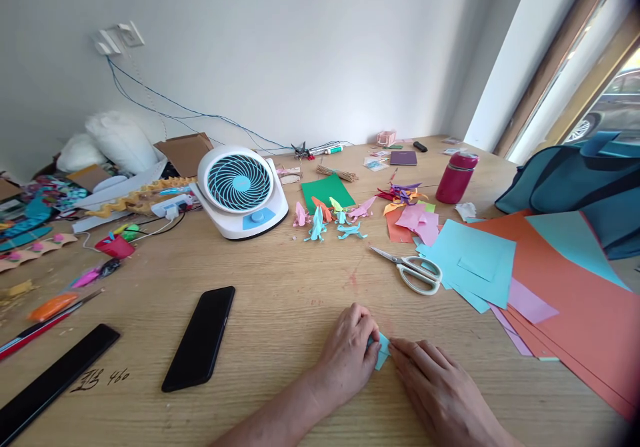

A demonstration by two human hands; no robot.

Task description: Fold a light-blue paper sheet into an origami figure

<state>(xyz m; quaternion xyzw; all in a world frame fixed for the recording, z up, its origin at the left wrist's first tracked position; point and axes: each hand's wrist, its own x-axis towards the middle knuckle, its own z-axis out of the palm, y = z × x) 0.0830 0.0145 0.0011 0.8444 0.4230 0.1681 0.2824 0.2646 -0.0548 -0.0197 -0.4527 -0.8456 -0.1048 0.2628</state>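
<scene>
A small folded piece of light blue paper (383, 351) lies on the table between my two hands. My left hand (353, 343) pinches its left side, with the thumb and curled fingers closed on it. From the right, my right hand (435, 383) meets the paper's other edge, its fingertips together and pressed down there; the thumb is mostly hidden. Beyond my hands lie scissors (420, 273) with pale handles. Several folded paper figures, among them a light blue one (317, 225), stand near a green paper square (327, 192).
Light blue sheets (477, 253) and large orange sheets (590, 327) spread to the right, below a teal bag (565, 180). A red bottle (457, 177) stands behind. Leftward are a phone (200, 337), a white fan (243, 190), a black strip (55, 380) and a red cup (116, 245).
</scene>
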